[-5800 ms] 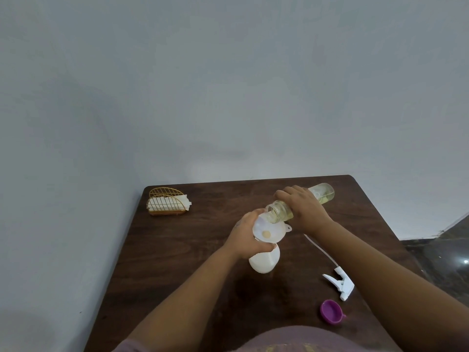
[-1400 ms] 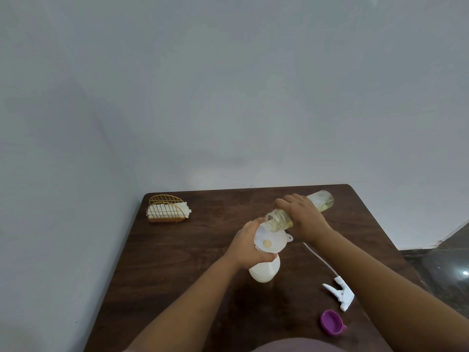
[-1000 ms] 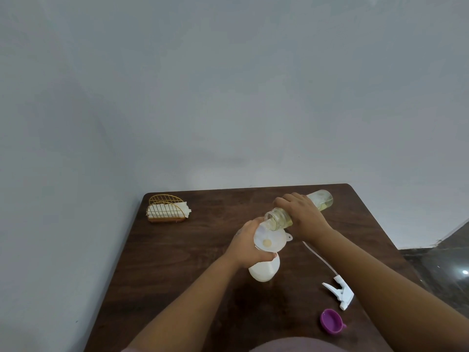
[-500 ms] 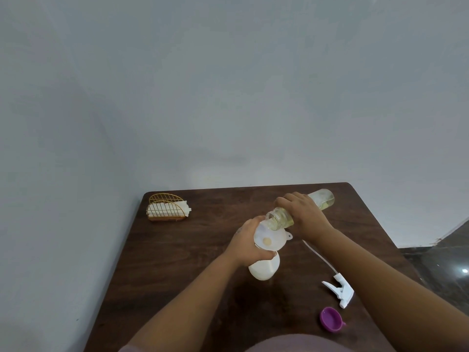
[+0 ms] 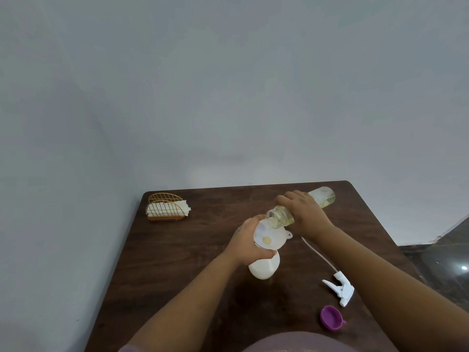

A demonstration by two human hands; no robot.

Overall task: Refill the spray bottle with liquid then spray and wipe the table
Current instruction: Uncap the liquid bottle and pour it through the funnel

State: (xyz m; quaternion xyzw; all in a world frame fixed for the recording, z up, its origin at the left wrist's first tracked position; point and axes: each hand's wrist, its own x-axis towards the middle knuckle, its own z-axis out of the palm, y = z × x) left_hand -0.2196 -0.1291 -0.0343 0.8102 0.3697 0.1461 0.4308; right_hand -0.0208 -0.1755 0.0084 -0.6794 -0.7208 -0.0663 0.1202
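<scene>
Clear refill bottle (image 5: 281, 216) is being tipped over the white funnel (image 5: 270, 238) by the right hand (image 5: 303, 214) clamped round it — spray bottle (image 5: 264, 267), frame centre, is being gripped by the left hand (image 5: 247, 243) on the table (image 5: 177, 250).

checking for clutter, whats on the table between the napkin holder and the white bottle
In the head view, only bare tabletop lies between the napkin holder and the white bottle.
</scene>
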